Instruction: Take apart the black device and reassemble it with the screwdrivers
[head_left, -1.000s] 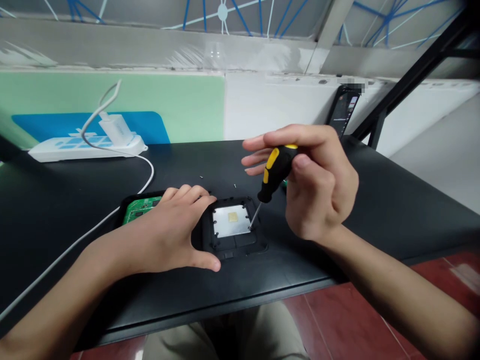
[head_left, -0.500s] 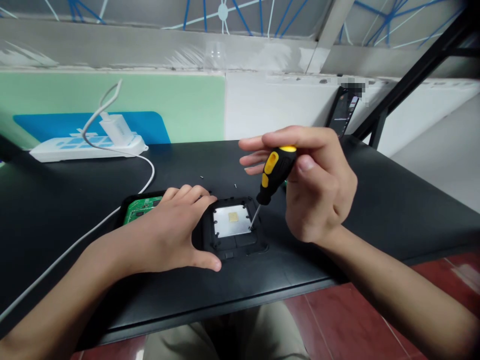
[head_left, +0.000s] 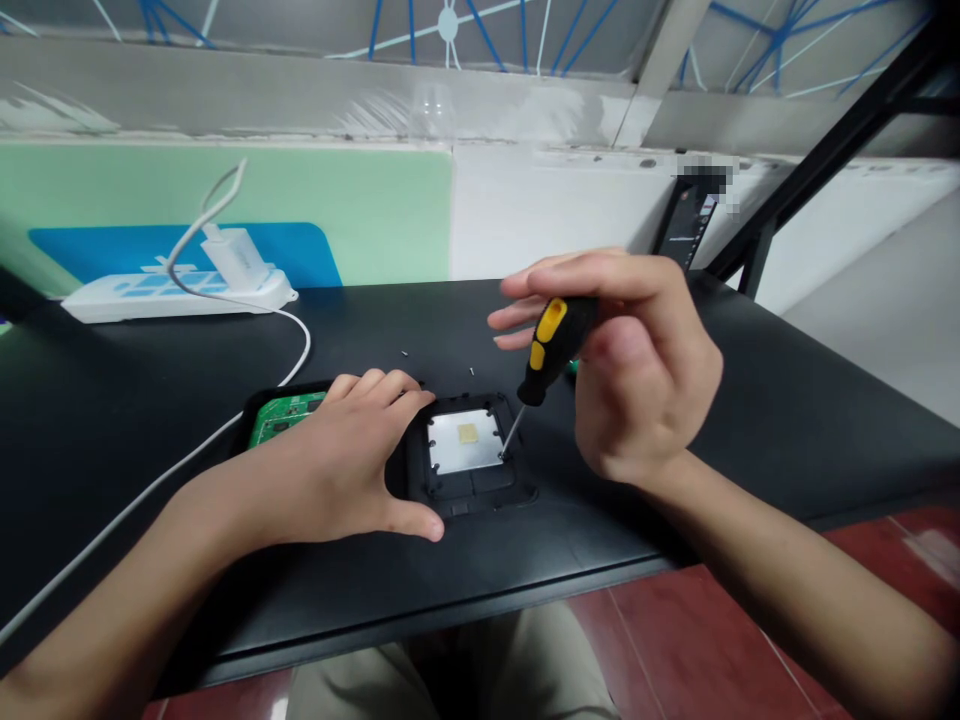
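My right hand [head_left: 637,365] grips a black and yellow screwdriver [head_left: 551,345] by its handle, tilted with the shaft pointing down and left. The tip meets the lower right corner of a silver metal plate [head_left: 454,455], which has a small yellowish pad [head_left: 468,433] on it. This plate sits in a square black plastic cover [head_left: 480,497] on the table. Fingers spread, my left hand [head_left: 352,460] lies across the cover's left edge and the black case beside it. In that case a green circuit board [head_left: 281,420] shows, partly hidden by my hand.
Two small screws, one screw [head_left: 405,353] and another screw [head_left: 472,371], lie behind the cover on the black table [head_left: 360,320]. A white power strip [head_left: 180,295] with a plugged-in charger [head_left: 236,260] and white cable [head_left: 306,340] is at the back left. A phone [head_left: 684,225] leans at the back right.
My right hand has turned slightly and shifted a little to the right on the screwdriver handle. The tip stays at the plate's corner. My left hand has hardly moved.
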